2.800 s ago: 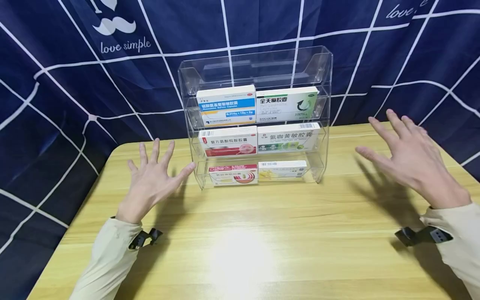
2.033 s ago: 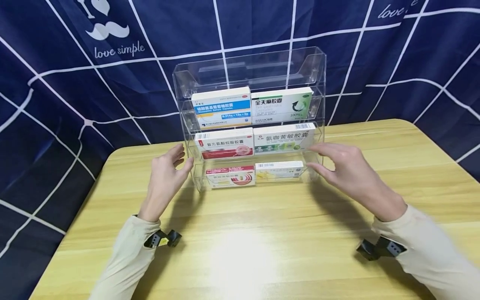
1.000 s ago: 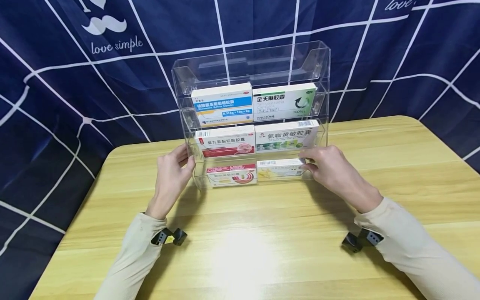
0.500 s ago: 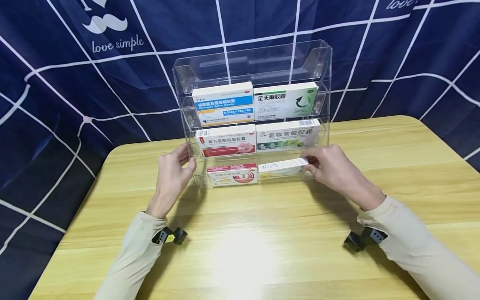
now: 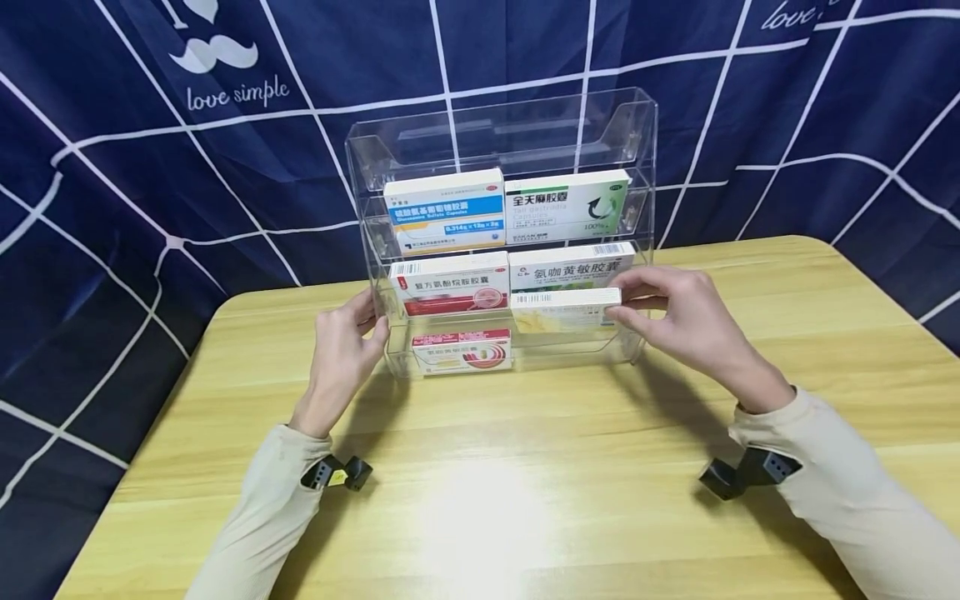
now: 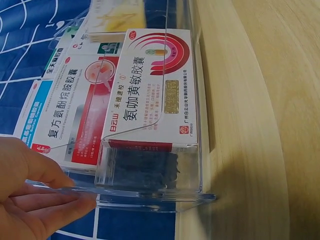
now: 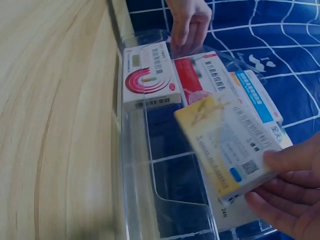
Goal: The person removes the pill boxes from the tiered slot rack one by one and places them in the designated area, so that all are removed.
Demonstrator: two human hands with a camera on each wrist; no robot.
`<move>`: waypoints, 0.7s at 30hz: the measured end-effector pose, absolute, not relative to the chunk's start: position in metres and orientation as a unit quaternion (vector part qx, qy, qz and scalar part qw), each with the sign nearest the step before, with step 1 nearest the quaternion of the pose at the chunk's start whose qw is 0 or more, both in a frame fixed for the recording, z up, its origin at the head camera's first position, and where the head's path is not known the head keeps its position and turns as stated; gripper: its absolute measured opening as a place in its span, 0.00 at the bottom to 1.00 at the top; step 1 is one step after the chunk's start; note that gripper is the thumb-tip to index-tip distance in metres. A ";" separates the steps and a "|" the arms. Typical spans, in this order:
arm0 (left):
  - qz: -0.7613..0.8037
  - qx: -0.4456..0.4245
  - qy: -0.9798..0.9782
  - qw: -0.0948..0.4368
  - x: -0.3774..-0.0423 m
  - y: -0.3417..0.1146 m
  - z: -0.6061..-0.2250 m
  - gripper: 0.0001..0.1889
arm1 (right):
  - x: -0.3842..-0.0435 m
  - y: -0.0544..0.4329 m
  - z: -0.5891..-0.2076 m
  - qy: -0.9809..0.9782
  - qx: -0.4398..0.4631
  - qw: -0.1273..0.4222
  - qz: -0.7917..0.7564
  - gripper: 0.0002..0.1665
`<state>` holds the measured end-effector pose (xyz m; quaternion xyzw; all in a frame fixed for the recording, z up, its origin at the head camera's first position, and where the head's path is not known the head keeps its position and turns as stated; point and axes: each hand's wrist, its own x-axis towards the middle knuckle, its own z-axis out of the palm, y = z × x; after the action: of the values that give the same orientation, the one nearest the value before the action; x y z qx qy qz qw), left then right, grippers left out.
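Note:
My right hand [image 5: 693, 325] pinches a white-and-yellow medicine box [image 5: 562, 311] by its right end. The box is raised above the bottom tier of a clear plastic display rack [image 5: 573, 357], overlapping the green-and-white medicine box [image 5: 573, 265] behind it. In the right wrist view the held medicine box [image 7: 225, 145] is tilted, thumb on its printed face and fingers beneath. My left hand [image 5: 337, 358] grips the rack's left side edge; in the left wrist view its thumb and fingers [image 6: 55, 205] lie on either side of the clear panel. A red-and-white medicine box [image 5: 461, 353] stands in the bottom tier's left half.
The middle tier also holds a red-banded medicine box [image 5: 450, 285]. Above it stand a blue-banded box [image 5: 444, 212] and a green-cornered box [image 5: 566, 207]. The rack stands on a wooden table [image 5: 480, 467] against a dark blue gridded curtain [image 5: 517, 50].
Both hands came in from the sides to the rack. My right hand took hold of the white-and-yellow medicine box and lifted it from the bottom tier's right half. My left hand stayed on the rack's edge.

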<state>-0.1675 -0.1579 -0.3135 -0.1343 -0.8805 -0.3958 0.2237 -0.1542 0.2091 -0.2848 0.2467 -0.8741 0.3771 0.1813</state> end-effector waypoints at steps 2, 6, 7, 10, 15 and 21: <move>-0.394 -0.133 -0.882 0.223 -0.167 -0.158 -0.314 0.15 | -0.153 0.209 -0.283 -0.865 0.229 0.168 0.414 0.14; -0.395 -0.132 -0.882 0.220 -0.168 -0.159 -0.314 0.15 | -0.151 0.209 -0.280 -0.856 0.180 0.133 0.467 0.14; -0.396 -0.132 -0.882 0.219 -0.168 -0.160 -0.314 0.15 | -0.151 0.210 -0.280 -0.853 0.167 0.122 0.479 0.15; -0.391 -0.136 -0.883 0.222 -0.168 -0.160 -0.313 0.14 | -0.149 0.213 -0.281 -0.849 0.134 0.097 0.503 0.16; -0.384 -0.146 -0.883 0.227 -0.169 -0.161 -0.314 0.13 | -0.145 0.216 -0.289 -0.852 0.106 0.058 0.509 0.16; -0.386 -0.145 -0.884 0.220 -0.169 -0.160 -0.313 0.13 | -0.137 0.214 -0.301 -0.863 0.095 0.020 0.496 0.16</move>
<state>-0.1689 -0.1605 -0.3130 -0.1451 -0.8840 -0.3863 0.2195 -0.1369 0.2135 -0.3015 0.0952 -0.8626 0.4964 0.0203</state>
